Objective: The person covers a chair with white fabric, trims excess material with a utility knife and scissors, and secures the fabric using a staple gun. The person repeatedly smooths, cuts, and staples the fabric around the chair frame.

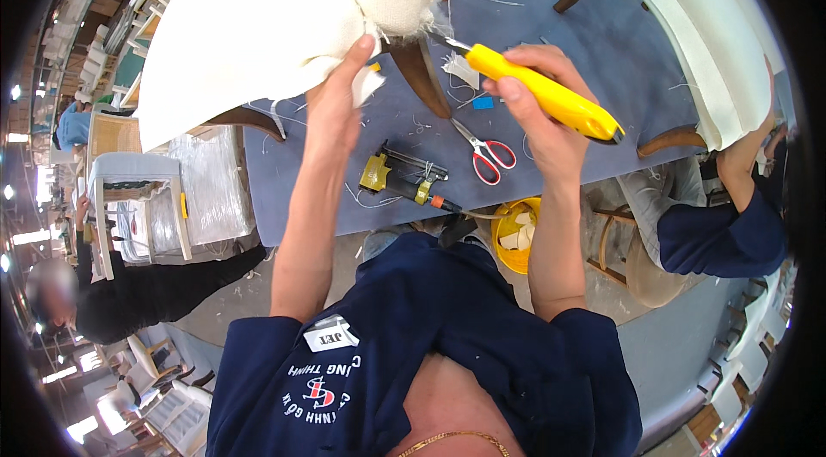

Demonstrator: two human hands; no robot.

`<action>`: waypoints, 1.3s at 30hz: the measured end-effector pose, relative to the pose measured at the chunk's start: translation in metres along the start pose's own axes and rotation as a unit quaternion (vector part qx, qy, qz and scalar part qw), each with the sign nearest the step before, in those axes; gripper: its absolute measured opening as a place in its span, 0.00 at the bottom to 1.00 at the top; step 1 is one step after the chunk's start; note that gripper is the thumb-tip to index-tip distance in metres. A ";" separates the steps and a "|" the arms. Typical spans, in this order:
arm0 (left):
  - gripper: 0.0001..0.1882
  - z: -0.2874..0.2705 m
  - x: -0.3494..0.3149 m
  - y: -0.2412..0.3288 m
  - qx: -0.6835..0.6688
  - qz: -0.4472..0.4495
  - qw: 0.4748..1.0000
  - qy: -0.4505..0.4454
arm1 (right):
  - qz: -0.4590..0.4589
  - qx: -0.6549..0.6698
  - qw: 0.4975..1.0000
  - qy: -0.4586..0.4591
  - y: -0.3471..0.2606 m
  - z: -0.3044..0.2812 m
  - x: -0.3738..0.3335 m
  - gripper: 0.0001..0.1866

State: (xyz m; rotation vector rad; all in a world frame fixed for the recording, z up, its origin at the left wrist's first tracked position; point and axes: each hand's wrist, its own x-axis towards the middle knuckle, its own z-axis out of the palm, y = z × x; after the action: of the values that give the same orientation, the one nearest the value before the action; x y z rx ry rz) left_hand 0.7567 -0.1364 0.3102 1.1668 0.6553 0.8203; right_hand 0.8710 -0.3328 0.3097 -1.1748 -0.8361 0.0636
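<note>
A chair covered in cream fabric [267, 18] rests on the blue-grey covered table, its brown wooden leg [419, 78] showing below the frayed cloth edge. My left hand [335, 91] is closed on the fabric's lower edge beside that leg, thumb on top. In my right hand [551, 134] is a yellow utility knife [546, 94], its blade pointing left at the frayed edge by the top of the leg. Whether the blade touches the cloth or the wood I cannot tell. A cut fabric scrap [460, 70] lies under the knife.
Red-handled scissors [490, 163], a staple gun [400, 177] with a hose and a small blue block [483, 102] lie on the table. Below its edge stands a yellow bucket [508, 252] with scraps. Another cream chair [697, 35] is at right, with a co-worker's arm [744, 160] at it.
</note>
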 end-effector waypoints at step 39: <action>0.11 -0.063 0.050 0.057 0.447 0.117 0.853 -0.242 | 0.006 0.013 1.000 -0.005 0.022 0.083 0.023 0.11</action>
State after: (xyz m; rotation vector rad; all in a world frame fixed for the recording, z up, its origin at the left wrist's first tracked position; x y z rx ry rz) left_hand 0.7215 -0.0517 0.3464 2.2508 0.4651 0.3514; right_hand 0.8453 -0.2478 0.3149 -1.1549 -0.8355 0.0898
